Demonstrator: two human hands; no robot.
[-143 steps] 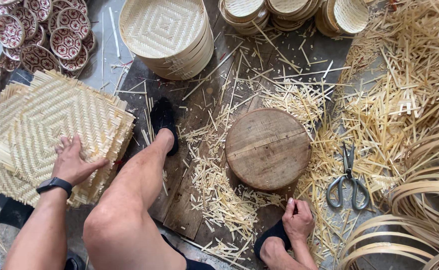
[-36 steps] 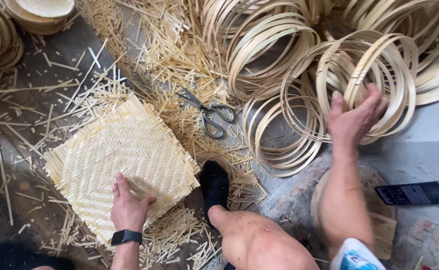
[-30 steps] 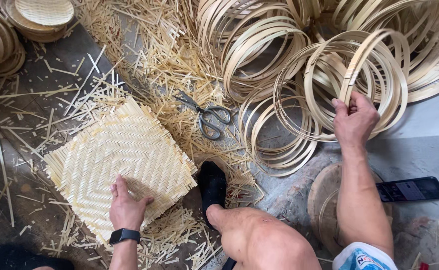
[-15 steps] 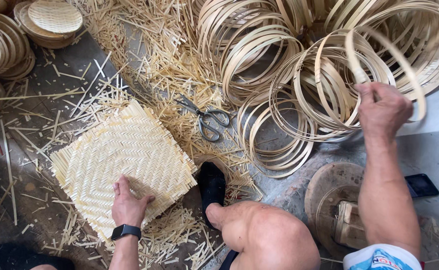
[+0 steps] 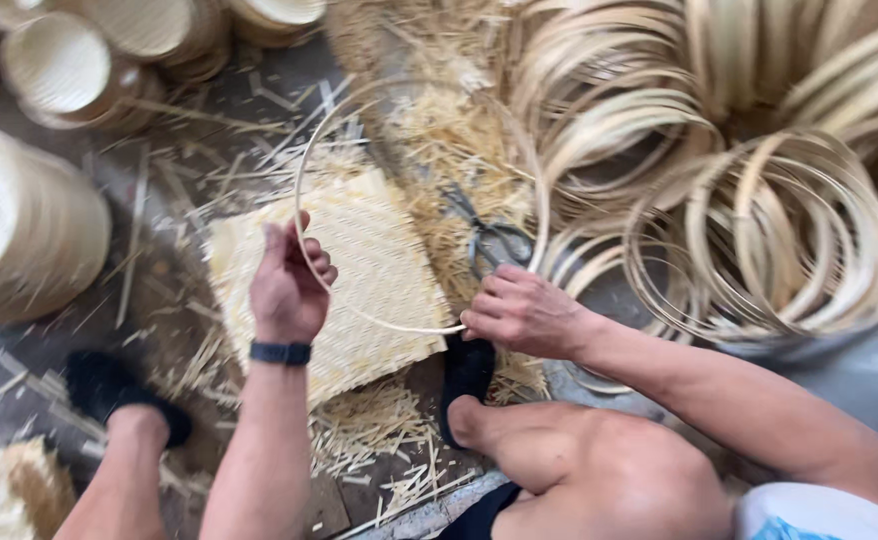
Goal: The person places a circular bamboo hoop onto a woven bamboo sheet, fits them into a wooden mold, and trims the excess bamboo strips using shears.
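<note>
Both hands' fingers clamped on bamboo hoop point(image 5: 359, 140): left hand point(image 5: 289, 285), right hand point(image 5: 519, 312), above woven mat point(image 5: 359, 250).

A single head-worn camera looks steeply down from close above the person's knees and forearms. Near edge: legs and floor. Far left: stacked woven baskets point(image 5: 29, 240). Far right: piled bamboo hoops point(image 5: 759, 230). The view is motion-blurred.
</note>
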